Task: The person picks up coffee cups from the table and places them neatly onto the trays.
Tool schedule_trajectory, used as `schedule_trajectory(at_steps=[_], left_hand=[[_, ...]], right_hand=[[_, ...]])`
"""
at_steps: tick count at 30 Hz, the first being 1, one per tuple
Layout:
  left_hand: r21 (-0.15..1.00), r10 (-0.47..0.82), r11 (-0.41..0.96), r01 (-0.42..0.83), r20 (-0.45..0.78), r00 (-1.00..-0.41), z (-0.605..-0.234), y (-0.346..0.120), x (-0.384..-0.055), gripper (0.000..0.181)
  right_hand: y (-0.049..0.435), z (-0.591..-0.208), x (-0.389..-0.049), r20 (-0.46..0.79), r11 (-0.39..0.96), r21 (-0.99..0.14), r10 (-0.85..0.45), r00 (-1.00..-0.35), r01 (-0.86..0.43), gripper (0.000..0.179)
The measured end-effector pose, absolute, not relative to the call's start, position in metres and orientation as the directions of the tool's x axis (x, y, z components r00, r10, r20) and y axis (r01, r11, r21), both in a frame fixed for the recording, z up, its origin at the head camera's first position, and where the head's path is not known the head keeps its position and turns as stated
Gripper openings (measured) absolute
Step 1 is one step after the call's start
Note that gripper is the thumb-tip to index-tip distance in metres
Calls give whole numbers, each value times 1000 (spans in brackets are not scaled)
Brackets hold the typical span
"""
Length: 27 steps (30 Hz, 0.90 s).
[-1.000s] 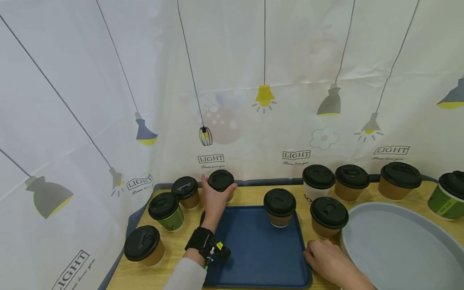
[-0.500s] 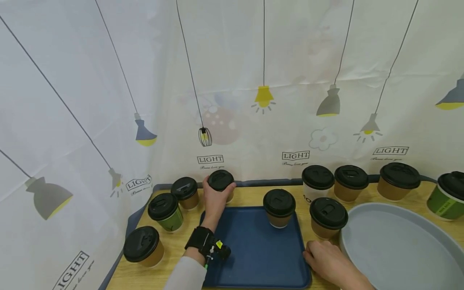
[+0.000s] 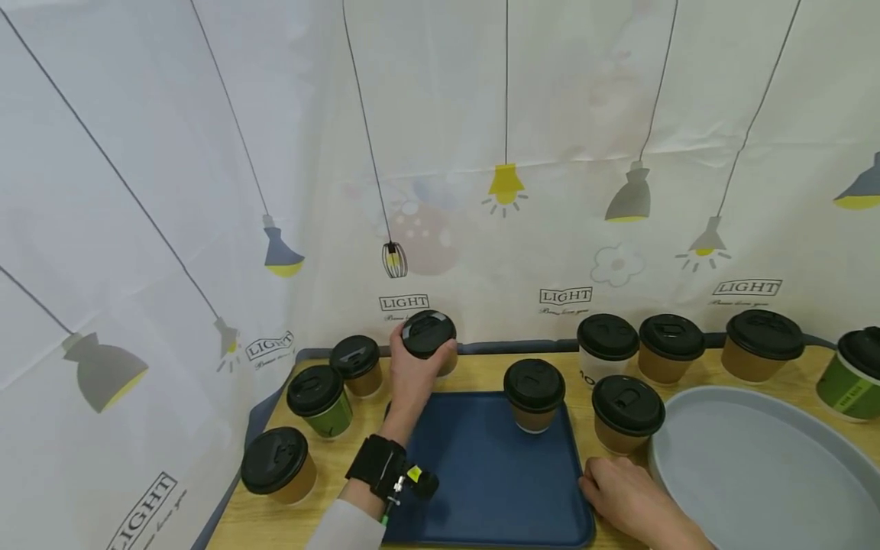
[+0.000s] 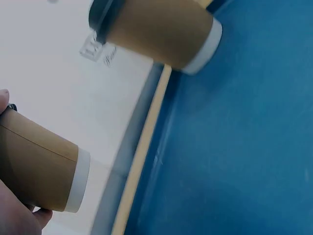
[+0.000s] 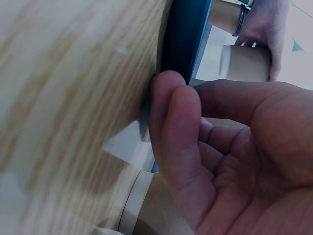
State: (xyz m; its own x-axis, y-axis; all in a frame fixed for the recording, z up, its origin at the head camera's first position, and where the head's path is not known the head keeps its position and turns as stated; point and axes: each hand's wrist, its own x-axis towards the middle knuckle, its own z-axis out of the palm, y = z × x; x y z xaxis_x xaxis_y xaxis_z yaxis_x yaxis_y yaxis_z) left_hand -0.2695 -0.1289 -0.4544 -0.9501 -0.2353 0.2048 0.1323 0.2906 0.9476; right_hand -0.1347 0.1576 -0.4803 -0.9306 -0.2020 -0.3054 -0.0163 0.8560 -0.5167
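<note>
- The left hand (image 3: 414, 373) is raising a brown paper cup with a round black lid (image 3: 428, 334), which sat slightly lower half a second ago; it seems to be leaving the yellow wooden worktop (image 3: 337, 467).
- The cup is hanging just beyond the dark-blue rectangular tray (image 3: 495, 473), near its far-left corner.
- The left hand is reaching forward, clamping round the cup.
- The right hand (image 3: 622, 489) is pinching the tray's right edge.

On the table (image 3: 474, 370), the tray (image 3: 495, 481) lies left of the platter (image 3: 763, 466), a cup (image 3: 624, 416) between them; another cup (image 3: 534, 393) stands on the tray's far right, three cups (image 3: 319, 401) left of the tray.
</note>
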Motion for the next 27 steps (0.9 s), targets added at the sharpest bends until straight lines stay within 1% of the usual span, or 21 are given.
schedule_trajectory(at_steps=[4, 11, 19, 24, 27], left_hand=[[950, -195, 282, 137, 196, -961, -445, -126, -257, 102], [950, -100, 256, 180, 211, -972, -440, -130, -241, 99], [944, 100, 262, 199, 178, -979, -437, -138, -230, 99], [954, 209, 249, 166, 115, -971, -440, -138, -227, 99], [966, 270, 214, 149, 88, -959, -444, -136, -227, 96]], right_hand=[[157, -480, -135, -296, 857, -515, -210, -932, -30, 30], [157, -479, -135, -291, 860, -509, -216, -932, -40, 31], [157, -479, -135, -284, 863, -504, -215, -935, -45, 31], [157, -480, -135, -286, 859, -511, -220, -933, -46, 30], [157, -481, -134, -277, 857, -513, -222, -935, -52, 31]])
